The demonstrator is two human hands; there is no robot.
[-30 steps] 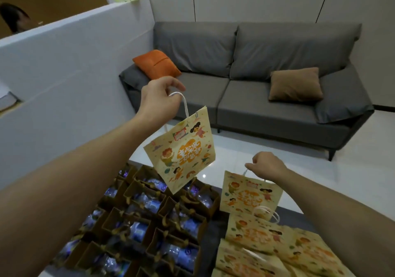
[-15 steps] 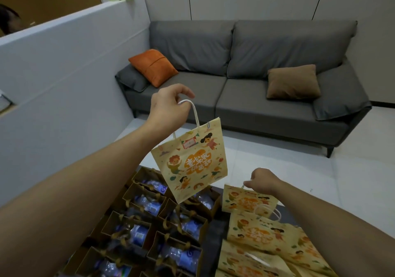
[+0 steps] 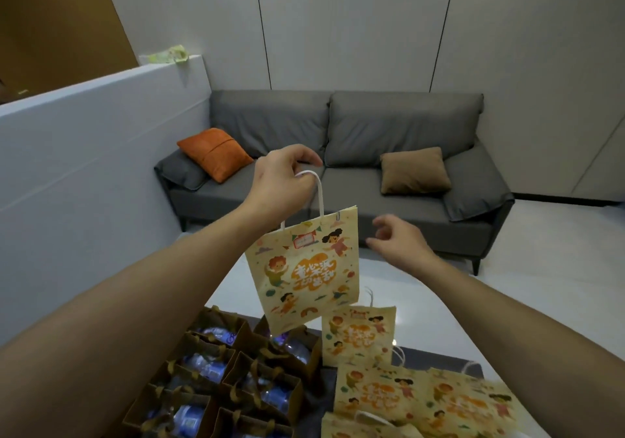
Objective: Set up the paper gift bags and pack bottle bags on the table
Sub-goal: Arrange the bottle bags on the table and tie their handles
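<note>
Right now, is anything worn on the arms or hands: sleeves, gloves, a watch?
Nothing shows. Both forearms are bare up to the frame's edge, with no sleeves in view. The left hand and right hand carry no gloves, rings, watch or wristband that the view shows.

L hand (image 3: 282, 184) gripping gift bag (image 3: 304, 268) handle, R hand (image 3: 400, 243) free

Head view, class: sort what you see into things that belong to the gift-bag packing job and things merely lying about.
Part of the job:
held paper gift bag, gripped by its handle in the left hand
flat gift bags on the table
brown bottle bags
right hand, open beside the held bag

Just lying about:
grey sofa
orange cushion
brown cushion
</note>
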